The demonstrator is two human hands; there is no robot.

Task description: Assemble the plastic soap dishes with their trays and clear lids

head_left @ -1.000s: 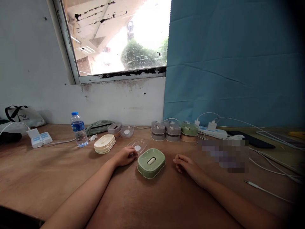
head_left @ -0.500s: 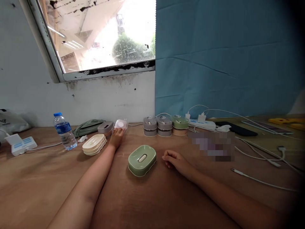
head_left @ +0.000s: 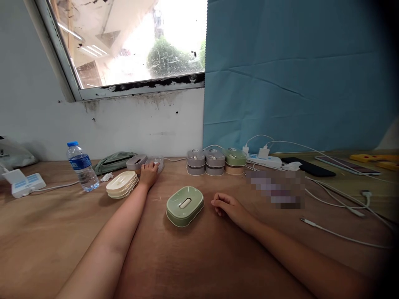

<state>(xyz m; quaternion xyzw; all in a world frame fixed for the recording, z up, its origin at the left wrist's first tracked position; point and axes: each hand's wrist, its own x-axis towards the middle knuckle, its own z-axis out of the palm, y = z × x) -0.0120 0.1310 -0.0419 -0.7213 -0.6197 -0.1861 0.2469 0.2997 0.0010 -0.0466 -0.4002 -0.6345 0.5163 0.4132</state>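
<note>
My left hand (head_left: pixel 149 174) reaches to the back of the table, fingers spread over the near edges of a grey oval lid-like piece (head_left: pixel 136 162) and a clear plastic container (head_left: pixel 158 161). Whether the fingertips touch either one cannot be made out. My right hand (head_left: pixel 225 204) rests on the table with fingers loosely curled and nothing visible in them. Just left of it, apart from it, sits a green oval box (head_left: pixel 184 212) with a pale oblong piece (head_left: pixel 185 203) in its top. A stack of cream oval pieces (head_left: pixel 121 182) lies beside my left forearm.
Two grey boxes (head_left: pixel 195 162) and a green-topped box (head_left: pixel 234 161) stand along the wall. A water bottle (head_left: pixel 82 167), a green pouch (head_left: pixel 115 163) and a power strip (head_left: pixel 28 185) are left. White cables (head_left: pixel 335 238), a black phone (head_left: pixel 308 167) and a blurred patch are right.
My left hand has shifted slightly left. The whitish piece with a round mark seen at the clear container is no longer visible. My right hand and the green box stay put; the view tilted slightly.
</note>
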